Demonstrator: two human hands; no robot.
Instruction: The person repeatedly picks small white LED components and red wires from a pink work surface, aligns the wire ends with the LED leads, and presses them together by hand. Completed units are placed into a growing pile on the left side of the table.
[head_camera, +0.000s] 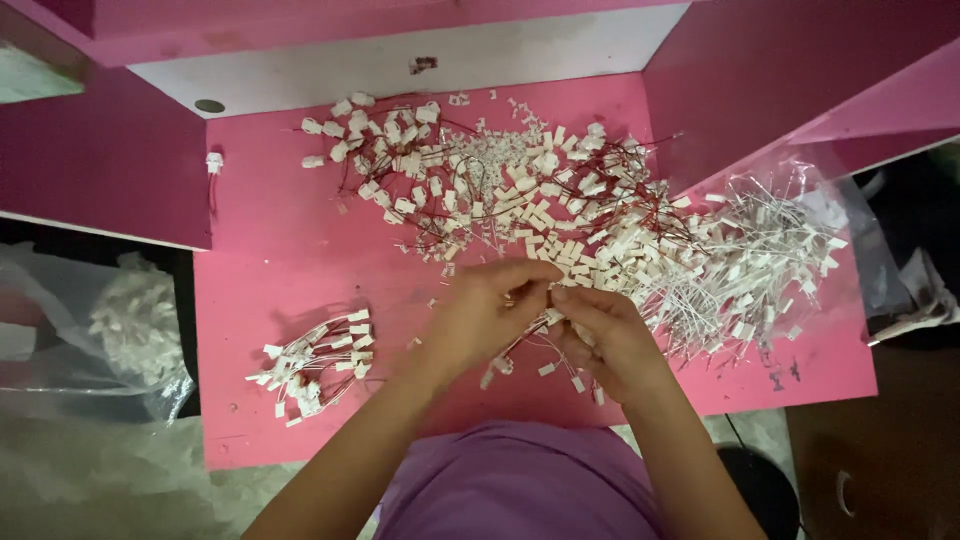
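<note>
Head view: your pink table (290, 250) fills mid-frame, with magenta panels (100, 150) at upper left and right and a grey floor (120, 480) at lower left. Large heap of white connectors on red and white wires (560, 200) spreads across centre to right; small bundle (315, 365) lies lower left. Your left hand (490, 310) and right hand (605, 335) meet at centre, fingers pinched on a wired connector (548, 316).

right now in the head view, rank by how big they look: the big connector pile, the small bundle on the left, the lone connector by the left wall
1. big connector pile
2. small bundle
3. lone connector, smallest by far, though farther from the camera
</note>
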